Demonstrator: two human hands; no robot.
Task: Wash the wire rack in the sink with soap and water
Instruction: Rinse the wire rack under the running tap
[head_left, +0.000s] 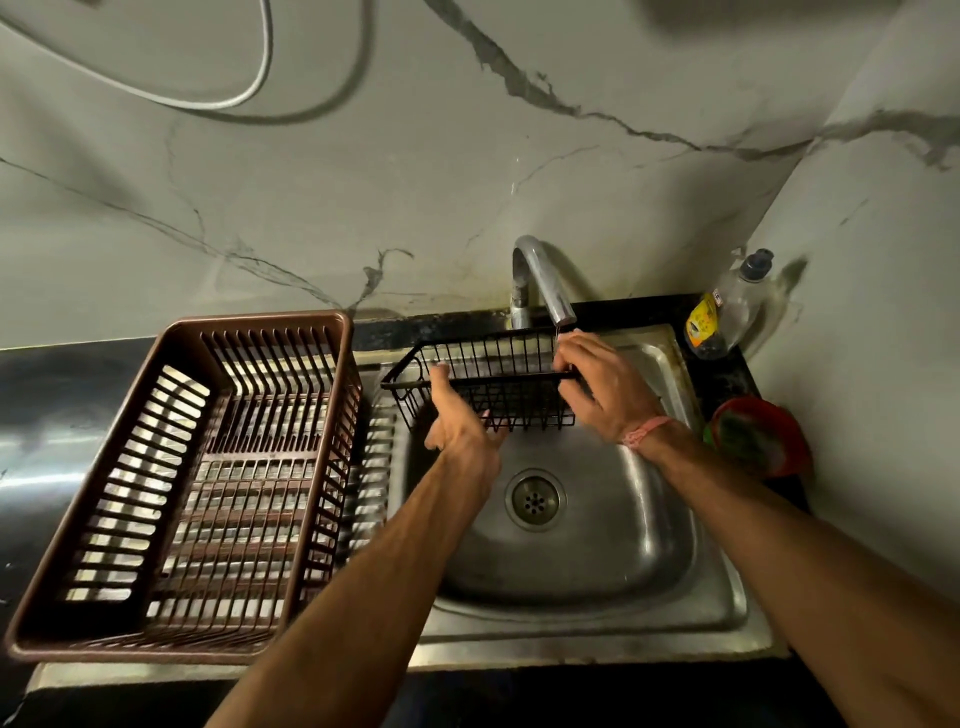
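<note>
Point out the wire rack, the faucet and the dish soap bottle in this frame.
black wire rack (498, 358), head view, on its back wall bars.
faucet (545, 275), head view, on the curved spout.
dish soap bottle (743, 301), head view, on the clear body below the cap.

Black wire rack (488, 384), brushed steel sink (597, 545), brown plastic basket (197, 467).

Your dark tabletop (47, 395) and what sits on it.
To your left stands a brown slatted basket (197, 483); the steel sink (587, 623) is set in at right, with a soap bottle (737, 306) and red dish (763, 436) along its far-right edge.
</note>
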